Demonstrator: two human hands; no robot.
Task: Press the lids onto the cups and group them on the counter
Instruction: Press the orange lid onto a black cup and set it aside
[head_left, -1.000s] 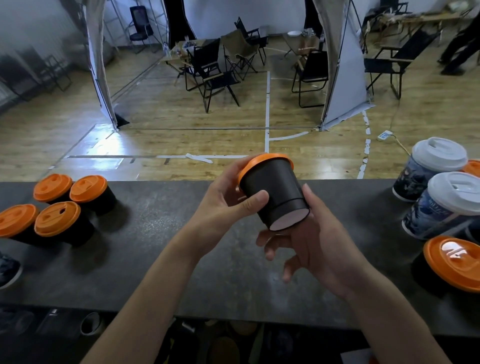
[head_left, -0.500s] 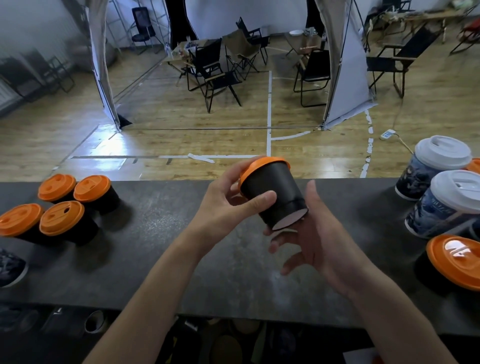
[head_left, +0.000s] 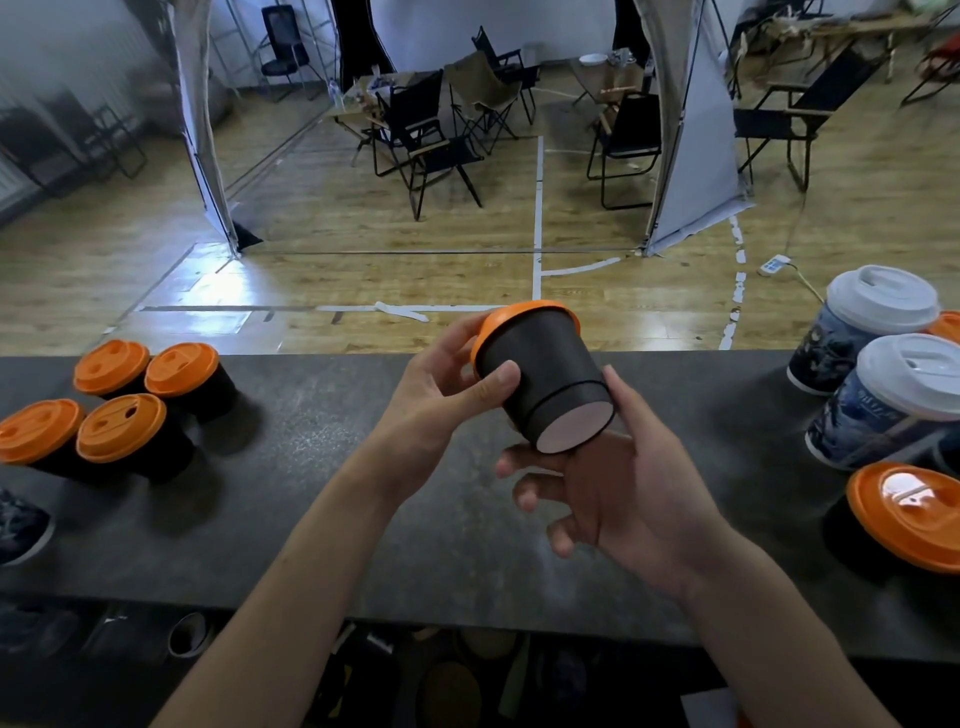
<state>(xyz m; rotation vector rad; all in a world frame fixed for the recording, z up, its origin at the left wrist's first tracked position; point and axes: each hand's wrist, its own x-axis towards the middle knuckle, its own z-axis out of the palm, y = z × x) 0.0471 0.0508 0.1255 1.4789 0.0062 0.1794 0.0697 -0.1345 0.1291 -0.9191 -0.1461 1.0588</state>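
Right hand (head_left: 623, 499) is sliding further under, open; left hand (head_left: 441, 395) is gripping orange-lidded black paper cup (head_left: 540, 364), base facing me, lidded group (head_left: 120, 427) lying left.

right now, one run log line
left hand: grips tilted black cup, orange lid on | right hand: open under its base | four lidded cups grouped at left
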